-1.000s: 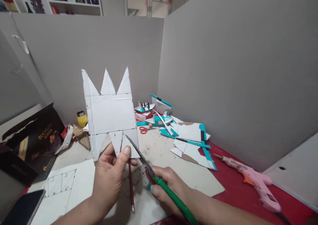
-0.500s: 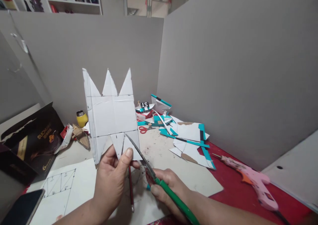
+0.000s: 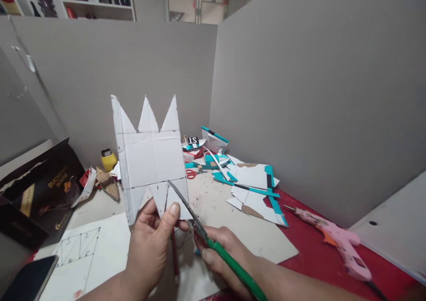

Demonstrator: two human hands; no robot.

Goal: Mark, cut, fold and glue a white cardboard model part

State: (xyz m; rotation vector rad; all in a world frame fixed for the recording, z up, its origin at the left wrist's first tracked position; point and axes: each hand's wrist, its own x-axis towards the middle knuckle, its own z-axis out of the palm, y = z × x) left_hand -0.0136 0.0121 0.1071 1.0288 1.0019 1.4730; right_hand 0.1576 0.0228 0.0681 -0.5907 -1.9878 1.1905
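My left hand (image 3: 155,234) is closed on the lower edge of a white piece of cardboard (image 3: 151,157), thumb in front and fingers behind. The cardboard stands upright, with three pointed flaps along its top, pencil lines across it and cuts in its lower strip. In my right hand (image 3: 226,250) is a pair of scissors (image 3: 229,265) with green handles. Their blade lies across the lower right flap, its tip near the lower pencil line. Part of the scissors is hidden by my fingers and the cardboard.
A pink glue gun (image 3: 333,239) lies on the red cloth at right. Cut cardboard with teal tape (image 3: 253,181), red-handled scissors (image 3: 191,173) and a yellow jar (image 3: 108,160) lie behind. At left are a dark box (image 3: 49,190), a drawn sheet (image 3: 106,248) and a phone (image 3: 31,279). A pencil (image 3: 175,256) lies below.
The cardboard sits slightly lower in view, and the scissors stay at the same lower right flap. Both hands keep their hold.
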